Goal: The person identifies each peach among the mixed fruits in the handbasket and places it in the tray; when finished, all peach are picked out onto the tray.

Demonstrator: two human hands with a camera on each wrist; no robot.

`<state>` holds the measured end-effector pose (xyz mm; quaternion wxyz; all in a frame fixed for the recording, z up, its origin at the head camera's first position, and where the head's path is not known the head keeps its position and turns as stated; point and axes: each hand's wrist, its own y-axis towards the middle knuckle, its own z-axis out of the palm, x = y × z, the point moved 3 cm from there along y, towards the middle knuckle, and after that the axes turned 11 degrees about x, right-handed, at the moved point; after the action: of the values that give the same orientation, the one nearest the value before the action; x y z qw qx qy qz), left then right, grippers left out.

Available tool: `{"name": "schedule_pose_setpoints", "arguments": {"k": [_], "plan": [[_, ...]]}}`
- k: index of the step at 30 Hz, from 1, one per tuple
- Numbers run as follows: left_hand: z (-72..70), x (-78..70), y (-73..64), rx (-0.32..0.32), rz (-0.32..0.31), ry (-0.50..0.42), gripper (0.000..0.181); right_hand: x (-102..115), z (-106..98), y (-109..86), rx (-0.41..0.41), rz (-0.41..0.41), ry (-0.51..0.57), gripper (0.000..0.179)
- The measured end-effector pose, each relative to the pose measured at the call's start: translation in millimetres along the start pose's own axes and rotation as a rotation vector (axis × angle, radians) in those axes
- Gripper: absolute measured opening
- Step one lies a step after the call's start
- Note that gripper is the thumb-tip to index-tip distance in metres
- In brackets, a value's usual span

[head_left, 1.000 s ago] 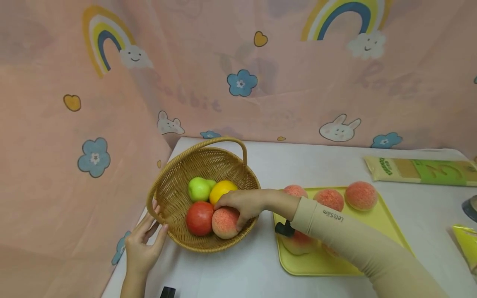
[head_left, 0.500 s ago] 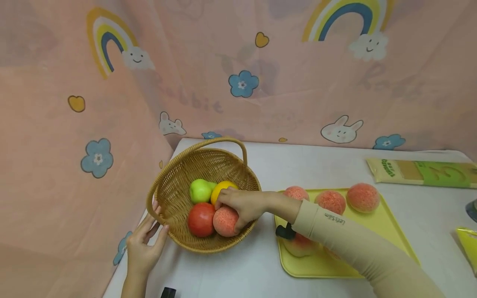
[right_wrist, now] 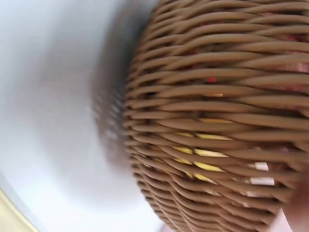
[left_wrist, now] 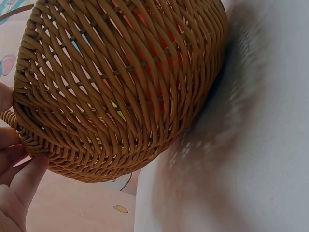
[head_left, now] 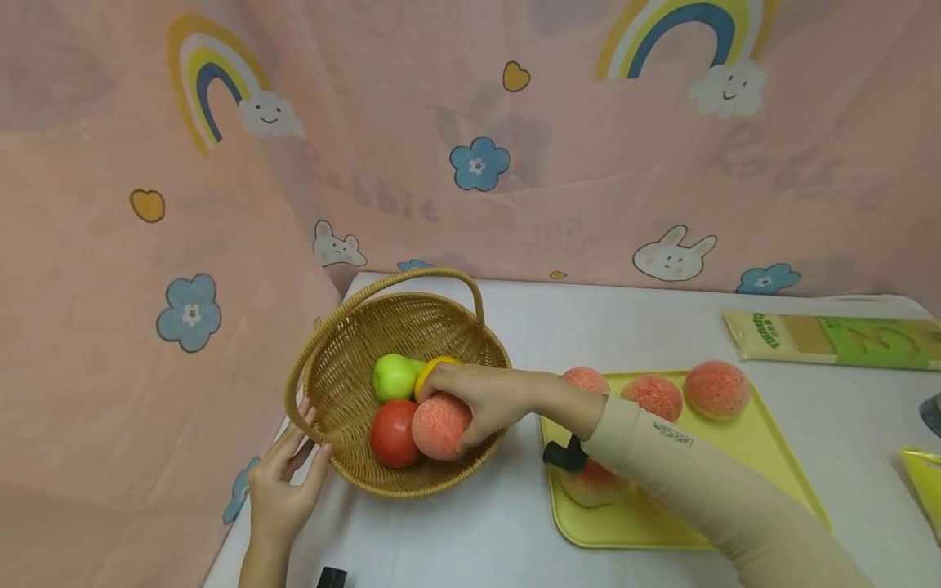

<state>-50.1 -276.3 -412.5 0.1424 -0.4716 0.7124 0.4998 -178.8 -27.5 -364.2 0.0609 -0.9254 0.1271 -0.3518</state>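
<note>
My right hand [head_left: 481, 396] reaches over the right rim of a wicker basket [head_left: 341, 392] and grips a pink, rough-skinned peach [head_left: 439, 426]. The peach is inside the basket, close against a red apple [head_left: 393, 433]. Behind them lie a green pear [head_left: 394, 377] and a yellow-orange fruit [head_left: 435, 371], partly covered by my fingers. My left hand [head_left: 283, 482] holds the basket's left rim at the foot of its arched handle, thumb in front and fingers behind. In the left wrist view, thumb and fingers [left_wrist: 31, 179] pinch the woven edge. The right wrist view shows mostly basket wall [right_wrist: 217, 106].
Right of the basket lies a yellow tray [head_left: 742, 474] bearing several peaches [head_left: 716, 389], some hidden under my sleeve. A long green-and-tan packet [head_left: 831, 337] lies at the back right. Near the right edge are a yellow packet [head_left: 925, 486] and a dark round object [head_left: 932, 414].
My right hand has lifted the peach slightly and shifted it a little left, covering more of the yellow-orange fruit. The basket has tipped slightly; my left hand keeps its hold.
</note>
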Motion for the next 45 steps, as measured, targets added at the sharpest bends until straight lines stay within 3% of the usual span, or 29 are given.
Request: {"name": "schedule_pose_setpoints", "arguments": {"k": [5,12,21,26,32,41,45], "plan": [[0.7,0.8,1.1,0.0,-0.003,0.004,0.054,4,-16,-25.3,-0.109,0.008,0.052,0.062],[0.4,0.1,3.0,-0.009,0.014,0.015,0.055,1,-33,-75.2,-0.25,-0.01,0.125,0.065],[-1.3,1.5,2.8,-0.01,0.032,-0.003,0.052,-20,-26,-149.0,-0.448,0.077,0.092,0.067],[-1.0,2.5,2.1,-0.005,0.01,-0.012,0.052,-29,-9,-193.0,-0.549,0.139,0.084,0.07],[-0.3,2.8,2.5,-0.005,0.012,-0.004,0.053,-36,21,-243.3,-0.664,0.198,0.157,0.074],[0.5,3.2,0.2,-0.019,0.006,0.008,0.052,-55,81,-305.8,-0.885,0.447,0.16,0.08],[0.1,3.8,1.2,-0.026,0.016,0.026,0.051,-73,110,-322.8,-0.898,0.61,0.207,0.079]]}}
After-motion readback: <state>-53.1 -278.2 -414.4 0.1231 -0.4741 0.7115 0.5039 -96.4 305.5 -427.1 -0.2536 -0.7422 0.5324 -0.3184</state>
